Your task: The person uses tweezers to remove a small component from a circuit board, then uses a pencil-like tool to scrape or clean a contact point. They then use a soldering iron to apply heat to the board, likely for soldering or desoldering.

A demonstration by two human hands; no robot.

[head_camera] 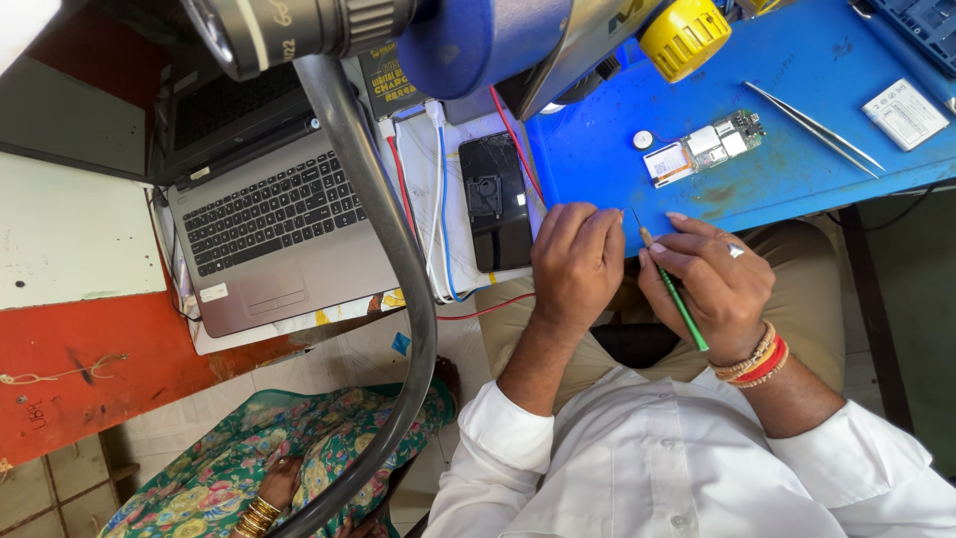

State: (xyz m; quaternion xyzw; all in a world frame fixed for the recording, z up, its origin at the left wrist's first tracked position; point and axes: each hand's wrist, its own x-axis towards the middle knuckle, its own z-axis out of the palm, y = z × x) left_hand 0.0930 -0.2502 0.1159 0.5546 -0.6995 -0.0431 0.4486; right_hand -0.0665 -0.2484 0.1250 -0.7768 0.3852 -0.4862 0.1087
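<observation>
a green tool [677, 294] is pinched in the closed fingers of the right hand [712, 284], tip up at the edge of the blue counter [797, 60]. the left hand [576, 261] is curled beside it, holding nothing that can be seen. a circuit board [703, 147] lies near, tweezers [812, 127] beyond.

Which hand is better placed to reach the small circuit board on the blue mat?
Probably the right hand: it holds the green tool nearest the circuit board; the left hand sits farther away.
</observation>
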